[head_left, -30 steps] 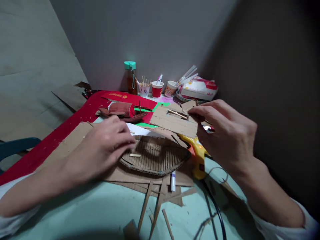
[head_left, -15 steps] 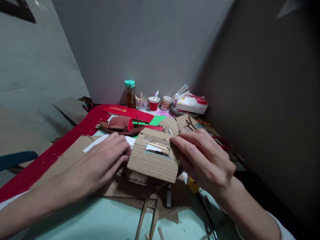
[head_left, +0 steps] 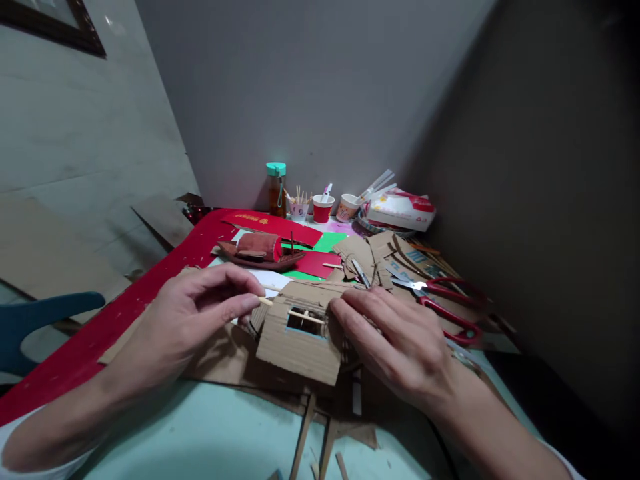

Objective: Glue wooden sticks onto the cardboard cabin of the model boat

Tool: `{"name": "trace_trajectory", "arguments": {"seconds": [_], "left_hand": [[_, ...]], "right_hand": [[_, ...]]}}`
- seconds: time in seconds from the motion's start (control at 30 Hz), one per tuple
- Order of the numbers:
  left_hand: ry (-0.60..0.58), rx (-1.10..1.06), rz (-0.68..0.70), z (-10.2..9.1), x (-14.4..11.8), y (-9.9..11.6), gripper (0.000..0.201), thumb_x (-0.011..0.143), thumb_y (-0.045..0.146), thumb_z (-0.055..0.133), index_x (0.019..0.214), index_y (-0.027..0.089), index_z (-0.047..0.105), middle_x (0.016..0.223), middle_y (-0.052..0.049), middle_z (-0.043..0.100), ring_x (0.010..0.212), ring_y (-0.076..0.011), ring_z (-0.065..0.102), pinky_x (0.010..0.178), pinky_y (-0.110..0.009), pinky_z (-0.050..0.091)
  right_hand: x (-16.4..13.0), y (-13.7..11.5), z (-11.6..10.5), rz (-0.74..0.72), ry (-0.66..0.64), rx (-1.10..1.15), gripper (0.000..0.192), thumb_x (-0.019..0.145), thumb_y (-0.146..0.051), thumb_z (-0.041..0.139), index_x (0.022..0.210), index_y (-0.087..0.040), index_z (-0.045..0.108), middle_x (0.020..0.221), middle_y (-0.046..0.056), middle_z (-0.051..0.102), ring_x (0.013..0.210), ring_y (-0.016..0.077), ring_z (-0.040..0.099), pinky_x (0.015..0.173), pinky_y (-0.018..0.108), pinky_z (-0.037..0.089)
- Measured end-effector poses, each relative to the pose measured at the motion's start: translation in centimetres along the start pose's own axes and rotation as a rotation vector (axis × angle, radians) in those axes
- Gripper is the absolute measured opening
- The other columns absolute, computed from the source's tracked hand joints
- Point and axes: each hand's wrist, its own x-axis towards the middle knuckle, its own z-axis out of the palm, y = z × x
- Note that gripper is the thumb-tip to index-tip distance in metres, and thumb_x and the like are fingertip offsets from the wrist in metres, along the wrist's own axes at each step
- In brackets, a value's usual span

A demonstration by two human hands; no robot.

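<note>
Two bare hands work over a corrugated cardboard panel [head_left: 300,340] with a small rectangular window cut in it, which lies near the middle of the cluttered desk [head_left: 210,433] on top of other cardboard scraps. The left hand [head_left: 193,320] has its fingers [head_left: 235,303] pressed together, pinching a thin wooden stick [head_left: 266,301] just beside the panel's upper left corner. The right hand [head_left: 400,343] rests flat with fingers loosely spread on the panel's right edge, and red-handled scissors [head_left: 440,303] lie near it.
</note>
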Motion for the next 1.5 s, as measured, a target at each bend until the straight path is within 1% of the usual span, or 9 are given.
{"name": "trace_trajectory", "arguments": {"seconds": [0.17,0.33,0.5,0.63,0.8,1.0,1.2,1.33,1.5], "left_hand": [[-0.013,-0.158,-0.077,0.5,-0.4,0.2,0.005,0.085,0.026,0.075,0.081,0.028,0.075,0.078,0.004,0.07,0.072,-0.0135,0.065,0.065,-0.019,0.054],[-0.034,-0.124,-0.076,0.6,-0.6,0.3,0.007,0.087,0.029,0.073,0.08,0.027,0.075,0.074,0.002,0.07,0.067,-0.015,0.066,0.061,-0.021,0.056],[0.019,-0.038,0.041,0.9,-0.6,0.0,0.01,0.084,0.026,0.074,0.076,0.03,0.079,0.092,-0.001,0.075,0.091,-0.0205,0.07,0.075,-0.026,0.058],[0.006,0.04,0.092,1.4,-1.0,-0.5,0.014,0.086,0.023,0.074,0.079,0.034,0.08,0.086,0.001,0.072,0.081,-0.0177,0.066,0.07,-0.026,0.053],[-0.065,0.111,0.241,2.4,-1.6,-1.1,0.017,0.092,0.019,0.068,0.086,0.03,0.079,0.082,0.0,0.068,0.075,-0.0164,0.064,0.068,-0.027,0.05],[-0.047,0.173,0.323,3.1,-1.7,-1.3,0.018,0.091,0.013,0.067,0.087,0.026,0.08,0.081,-0.001,0.068,0.073,-0.0152,0.064,0.065,-0.026,0.05],[-0.049,0.222,0.343,3.1,-1.7,-1.4,0.02,0.092,0.01,0.064,0.087,0.024,0.078,0.082,0.0,0.068,0.074,-0.0123,0.065,0.066,-0.021,0.05],[-0.027,0.207,0.31,2.9,-1.7,-1.4,0.017,0.091,0.013,0.067,0.087,0.025,0.078,0.082,0.001,0.07,0.074,-0.0133,0.067,0.068,-0.023,0.051],[0.036,0.131,0.208,3.1,-1.9,-0.9,0.012,0.087,0.019,0.074,0.082,0.03,0.075,0.078,0.007,0.072,0.074,-0.0128,0.066,0.074,-0.024,0.049]], "right_hand": [[-0.1,-0.2,-0.2,-0.003,0.016,-0.034,0.023,0.098,-0.002,0.047,0.104,0.0,0.068,0.088,0.018,0.075,0.077,0.0243,0.07,0.068,0.034,0.056],[-0.5,0.0,-0.3,-0.007,0.043,-0.086,0.021,0.096,-0.002,0.05,0.106,-0.001,0.069,0.09,0.019,0.075,0.082,0.0262,0.072,0.071,0.036,0.058],[-0.2,-0.1,-0.5,-0.006,0.042,-0.138,0.02,0.096,-0.001,0.052,0.103,-0.002,0.07,0.089,0.019,0.075,0.08,0.0262,0.072,0.069,0.035,0.058],[0.3,-0.7,-0.4,-0.004,-0.022,-0.112,0.025,0.096,0.003,0.048,0.095,-0.003,0.072,0.083,0.016,0.076,0.069,0.0232,0.069,0.061,0.034,0.053],[0.4,-1.0,-0.1,0.046,-0.053,-0.116,0.031,0.096,0.003,0.047,0.085,-0.008,0.073,0.079,0.013,0.073,0.066,0.0212,0.064,0.059,0.033,0.049],[-0.1,-1.1,0.0,0.124,-0.103,-0.169,0.031,0.099,0.003,0.044,0.093,-0.003,0.074,0.085,0.016,0.074,0.071,0.0223,0.067,0.062,0.033,0.051],[-0.3,-1.3,-0.4,0.136,-0.256,-0.061,0.035,0.1,0.003,0.038,0.108,0.002,0.072,0.095,0.019,0.075,0.084,0.0267,0.071,0.07,0.035,0.058],[-0.9,-1.7,-0.8,0.18,-0.269,0.012,0.031,0.102,0.0,0.041,0.113,0.004,0.07,0.102,0.021,0.075,0.089,0.0278,0.07,0.077,0.039,0.059],[-1.8,-1.7,-1.5,0.289,-0.242,0.101,0.029,0.096,0.001,0.054,0.12,-0.004,0.069,0.117,0.016,0.075,0.099,0.0285,0.069,0.085,0.043,0.055]]}}
